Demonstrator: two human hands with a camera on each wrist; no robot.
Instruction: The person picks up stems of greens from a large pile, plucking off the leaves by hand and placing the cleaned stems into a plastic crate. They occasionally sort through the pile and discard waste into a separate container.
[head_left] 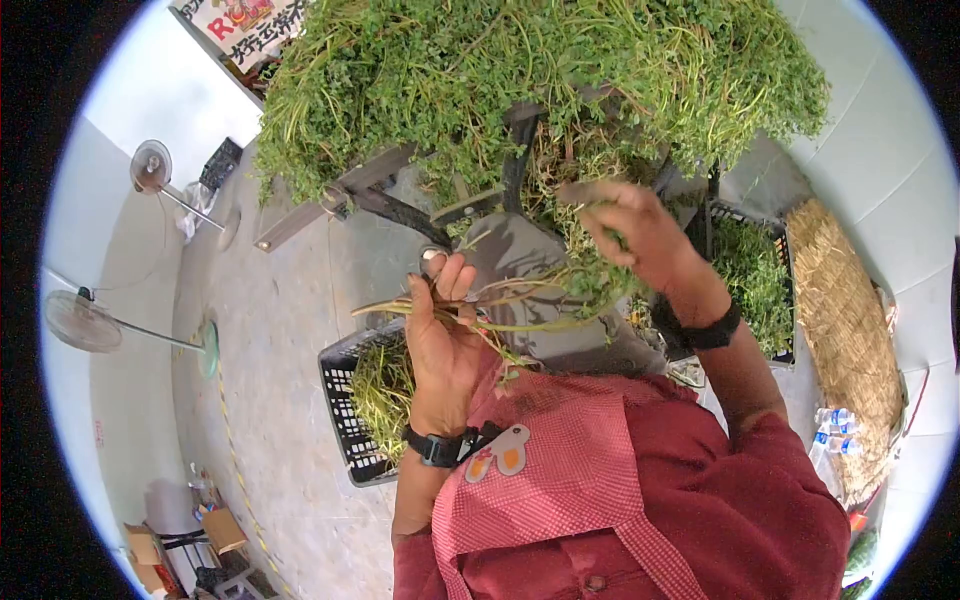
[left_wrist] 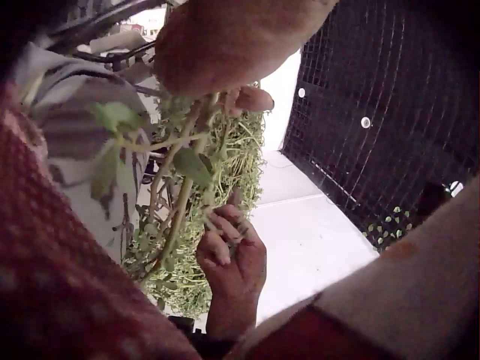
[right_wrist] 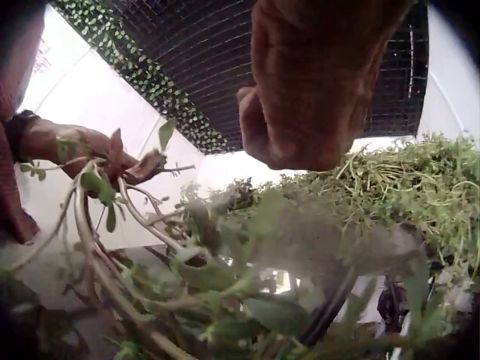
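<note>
Hands sorting leafy green stems beside a heaped pile.
Left hand (head_left: pixel 445 335) clenches a bundle of long pale-green stems (head_left: pixel 520 300) (ends aligned, over the black plastic crate (head_left: pixel 345 425)); right hand (head_left: pixel 640 235) pinches its leafy tips.

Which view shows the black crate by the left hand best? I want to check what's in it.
The head view: the crate sits on the floor under the left hand, rim and mesh wall visible, green stems inside. The left wrist view shows only a dark mesh panel, perhaps a crate. The right wrist view shows similar mesh, contents unclear.
</note>
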